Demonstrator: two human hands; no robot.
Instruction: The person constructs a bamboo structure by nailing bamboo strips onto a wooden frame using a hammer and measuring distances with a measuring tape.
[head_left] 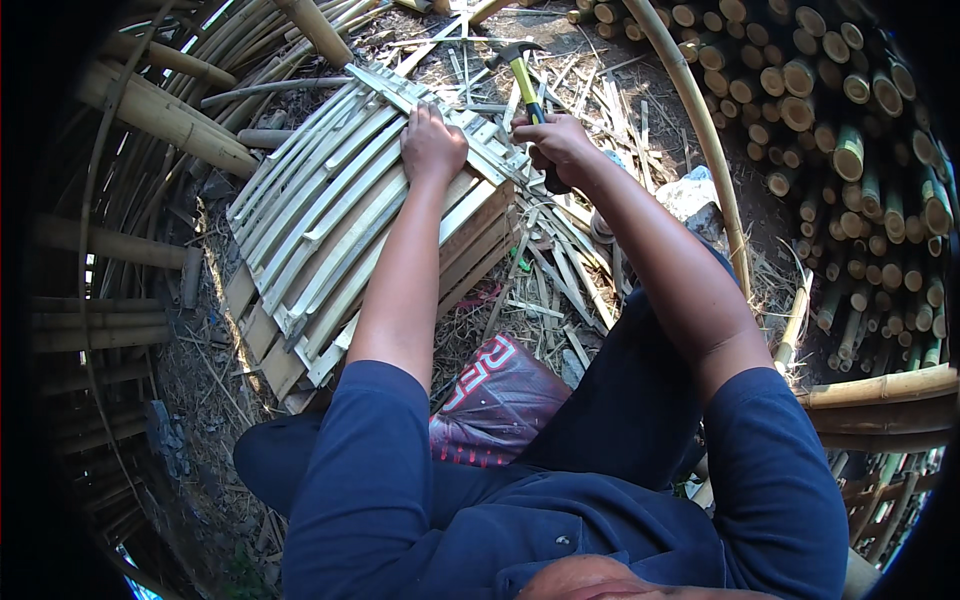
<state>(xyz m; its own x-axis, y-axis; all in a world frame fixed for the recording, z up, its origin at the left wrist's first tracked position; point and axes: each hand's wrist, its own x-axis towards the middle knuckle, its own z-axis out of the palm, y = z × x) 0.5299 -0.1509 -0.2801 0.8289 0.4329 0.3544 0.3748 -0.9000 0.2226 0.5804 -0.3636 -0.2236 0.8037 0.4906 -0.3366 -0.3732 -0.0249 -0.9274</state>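
My right hand (pixel 558 148) is wrapped round the yellow and black handle of a claw hammer (pixel 524 82). The hammer's dark head is raised, pointing away from me. My left hand (pixel 433 145) rests on a panel of pale split-bamboo slats (pixel 330 190), its fingers curled together beside a crosswise bamboo strip (pixel 385 90) at the panel's far end. Whatever those fingertips pinch is hidden. The slats lie side by side over a wooden crate-like base (pixel 478 238), whose boarded side shows to the right.
Cut bamboo poles (pixel 800 80) are stacked at the right, ends toward me. More poles (pixel 170 115) lean at the left. Bamboo scraps (pixel 570 260) litter the ground. A curved pole (pixel 705 130) arches past my right arm. A printed dark sack-like cloth (pixel 500 400) lies between my legs.
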